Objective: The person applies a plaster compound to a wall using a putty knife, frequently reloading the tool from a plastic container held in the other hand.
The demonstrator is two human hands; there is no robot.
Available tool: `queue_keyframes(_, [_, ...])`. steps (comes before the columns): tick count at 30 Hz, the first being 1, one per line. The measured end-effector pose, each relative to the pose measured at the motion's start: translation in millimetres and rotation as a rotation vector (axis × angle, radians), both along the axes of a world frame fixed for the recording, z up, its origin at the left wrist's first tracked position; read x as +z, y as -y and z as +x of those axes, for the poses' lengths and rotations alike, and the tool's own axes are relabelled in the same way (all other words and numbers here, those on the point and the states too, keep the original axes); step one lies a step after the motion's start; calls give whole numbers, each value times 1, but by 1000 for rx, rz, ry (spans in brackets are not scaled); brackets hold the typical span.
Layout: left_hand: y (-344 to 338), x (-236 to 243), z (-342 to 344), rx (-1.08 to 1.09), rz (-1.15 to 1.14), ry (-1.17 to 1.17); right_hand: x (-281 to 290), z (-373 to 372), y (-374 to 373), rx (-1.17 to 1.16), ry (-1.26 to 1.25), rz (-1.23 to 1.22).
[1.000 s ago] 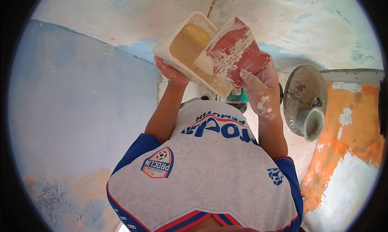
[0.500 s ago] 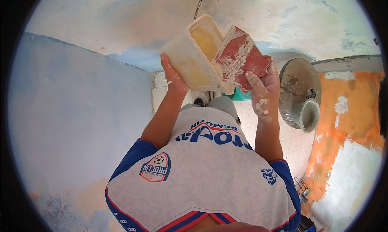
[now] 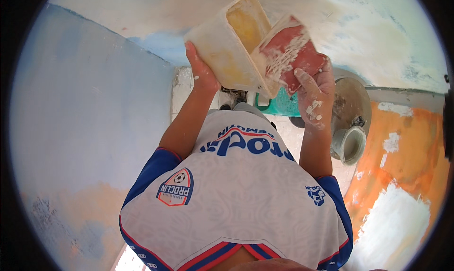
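Observation:
My left hand (image 3: 201,70) grips a cream plastic tub (image 3: 217,60) by its underside and side, holding it tilted so that its yellow-stained inside shows. My right hand (image 3: 314,91), speckled with white paste, holds a red flat scraper (image 3: 295,51) coated in white paste, thumb across its face. The scraper is against or just over the tub's right rim; exact contact is hard to tell. Both are raised in front of my chest.
A teal plastic object (image 3: 283,105) lies below on white floor tiles (image 3: 288,134). A dark round surface (image 3: 347,101) at right bears a pale pot (image 3: 350,143). Pale blue walls (image 3: 80,110) run left and ahead; a patchy orange surface (image 3: 402,153) is at right.
The tub has turned to show more of its outer side. Both hands and what they hold have moved higher in the picture over the last half second.

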State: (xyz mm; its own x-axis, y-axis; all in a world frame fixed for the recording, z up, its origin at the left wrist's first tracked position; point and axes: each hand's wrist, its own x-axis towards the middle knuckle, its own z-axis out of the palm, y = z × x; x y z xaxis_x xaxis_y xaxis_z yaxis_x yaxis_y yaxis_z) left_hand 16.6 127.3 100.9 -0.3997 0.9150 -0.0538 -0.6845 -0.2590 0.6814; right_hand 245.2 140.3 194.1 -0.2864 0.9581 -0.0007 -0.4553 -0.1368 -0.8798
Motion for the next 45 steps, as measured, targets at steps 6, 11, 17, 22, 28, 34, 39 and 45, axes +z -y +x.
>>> queue_keyframes(6, [-12,9,4,43,36,-6,10,10,-21,57,0,56])
queue_keyframes(11, [-25,6,12,60,-11,-15,1,6,-30,31,57,218])
queue_keyframes(17, [-38,2,19,48,-3,51,0,26,-43,-77,75,278])
queue_keyframes(22, [-41,-6,27,4,65,59,3,39,-57,-107,-61,102])
queue_keyframes(28, [-45,-15,37,34,-9,73,-21,47,-55,60,-72,63])
queue_keyframes(34, [-41,-21,40,29,-20,80,-29,61,-63,99,-164,-123])
queue_keyframes(39, [-32,-23,32,21,-68,83,-30,58,-64,128,-255,-233])
queue_keyframes(45, [-12,-8,24,-13,-62,77,-31,45,-56,203,-464,-267])
